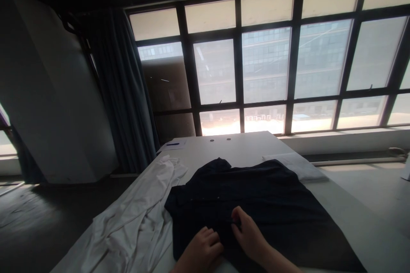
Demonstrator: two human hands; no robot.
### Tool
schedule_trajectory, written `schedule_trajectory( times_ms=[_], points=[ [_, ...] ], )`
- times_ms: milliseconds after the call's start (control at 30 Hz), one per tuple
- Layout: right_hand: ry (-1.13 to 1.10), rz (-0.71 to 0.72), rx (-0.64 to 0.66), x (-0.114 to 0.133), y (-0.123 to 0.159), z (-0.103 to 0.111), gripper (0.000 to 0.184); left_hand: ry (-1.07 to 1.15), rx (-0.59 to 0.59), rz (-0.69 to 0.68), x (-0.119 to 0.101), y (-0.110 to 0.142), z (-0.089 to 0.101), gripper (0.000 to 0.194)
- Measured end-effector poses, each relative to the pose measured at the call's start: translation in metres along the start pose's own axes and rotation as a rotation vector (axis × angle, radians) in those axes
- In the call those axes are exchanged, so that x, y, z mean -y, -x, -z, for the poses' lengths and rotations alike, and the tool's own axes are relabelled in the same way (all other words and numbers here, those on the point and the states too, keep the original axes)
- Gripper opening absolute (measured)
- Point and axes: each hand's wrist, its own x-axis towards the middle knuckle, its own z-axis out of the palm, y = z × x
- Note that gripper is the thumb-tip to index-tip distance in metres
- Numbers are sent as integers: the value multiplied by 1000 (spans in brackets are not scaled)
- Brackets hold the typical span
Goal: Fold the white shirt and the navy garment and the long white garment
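You see a garment in plain navy, nearly black, marked by a couple of tiny pale specks. The crumpled cloth is plain white, as are the folded cloth and the desk. Your pen looks dark blue, the curtain slate blue. Black window frames form a grid around cream upper panes and pale grey-blue panes below

The dark garment was matt cloth; at lower left, the white cloth looked wrinkled; the worktop was smooth.
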Motion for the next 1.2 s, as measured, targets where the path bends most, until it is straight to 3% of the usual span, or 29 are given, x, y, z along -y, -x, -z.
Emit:
schedule_trajectory(
  times_ms=[100, 333, 433, 533, 667, 833, 900, 1000, 1100, 1200],
  points=[
    [19, -20, 30, 2, 7, 2, 25, 14, -14, -30, 1, 1, 5, 17],
    [435, 132, 161, -18, 35, -6, 41, 118, 25, 52, 1, 4, 8, 27],
    [479, 237, 192, -35, 34, -15, 51, 140, 33, 87, 5, 6, 12, 55],
    [489, 372, 227, -54, 28, -23, 65, 150, 112, 78, 13, 10, 11, 80],
    [606, 604, 154, -72, 26, -30, 61, 129, 151, 66, 28, 17, 0, 83],
    [689, 711, -4, -75, 32, -42, 56, 98, 160, 66, 44, 24, -13, 92],
    [710, 740, -34, -75, 32, -48, 54, 54, 147, 61, 46, 25, -16, 89],
    [774, 805, -133, -73, 29, -49, 49, -41, 45, 31, 45, 24, -19, 70],
    [810, 909, -255, -67, 26, -40, 41, -132, -97, -12, 40, 28, -16, 45],
    [800, 951, -285, -60, 29, -24, 30, -179, -120, -23, 40, 40, -6, 36]
  ],
)
